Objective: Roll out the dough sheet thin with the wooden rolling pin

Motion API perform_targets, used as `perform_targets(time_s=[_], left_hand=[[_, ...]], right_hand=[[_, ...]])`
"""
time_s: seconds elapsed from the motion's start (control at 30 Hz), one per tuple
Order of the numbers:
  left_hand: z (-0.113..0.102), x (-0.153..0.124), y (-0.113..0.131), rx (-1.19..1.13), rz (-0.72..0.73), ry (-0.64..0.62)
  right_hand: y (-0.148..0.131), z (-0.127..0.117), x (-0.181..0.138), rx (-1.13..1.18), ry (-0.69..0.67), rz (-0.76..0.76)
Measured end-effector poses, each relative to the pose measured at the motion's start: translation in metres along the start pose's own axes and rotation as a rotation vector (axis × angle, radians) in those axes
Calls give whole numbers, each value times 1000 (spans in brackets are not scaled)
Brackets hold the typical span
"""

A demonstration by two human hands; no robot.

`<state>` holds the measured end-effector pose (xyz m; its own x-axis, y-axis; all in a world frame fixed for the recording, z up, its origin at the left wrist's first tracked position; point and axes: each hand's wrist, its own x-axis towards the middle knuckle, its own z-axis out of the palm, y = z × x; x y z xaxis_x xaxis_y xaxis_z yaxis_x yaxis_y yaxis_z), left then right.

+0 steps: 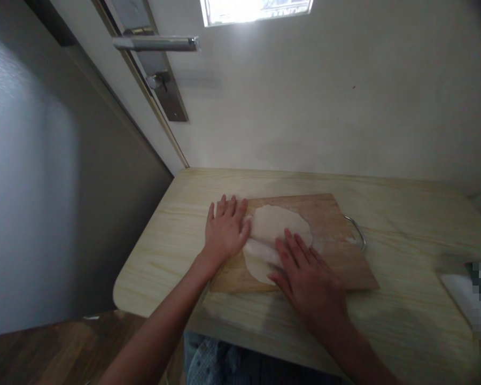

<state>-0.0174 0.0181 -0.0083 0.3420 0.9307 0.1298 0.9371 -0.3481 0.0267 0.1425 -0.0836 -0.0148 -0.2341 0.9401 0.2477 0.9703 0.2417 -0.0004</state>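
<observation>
Object (478, 299) at right edge pixelated; window (256, 9) cut off; dough (278, 224) partly under right hand (304, 278).

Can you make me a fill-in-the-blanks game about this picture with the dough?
1. The flat dough lies on a wooden ____.
2. A metal handle sticks out on the person's ____ side.
3. The left hand and the right hand both lie flat, palm ____, with the fingers stretched out.

Missing words: board; right; down.
</observation>
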Motion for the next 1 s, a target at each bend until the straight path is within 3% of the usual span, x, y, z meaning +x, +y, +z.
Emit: perform_targets(time_s=[0.3, 0.63, 1.0], left_hand=[[-2, -34, -5, -32, 16, 60], [-5, -68, -11, -66, -12, 44], [-2, -100, -15, -24, -4, 60]], right_hand=[[-29, 0, -27, 31, 121, -1], [-49, -1, -51, 88, 173, -12], [-54, 3, -72, 134, 173, -104]])
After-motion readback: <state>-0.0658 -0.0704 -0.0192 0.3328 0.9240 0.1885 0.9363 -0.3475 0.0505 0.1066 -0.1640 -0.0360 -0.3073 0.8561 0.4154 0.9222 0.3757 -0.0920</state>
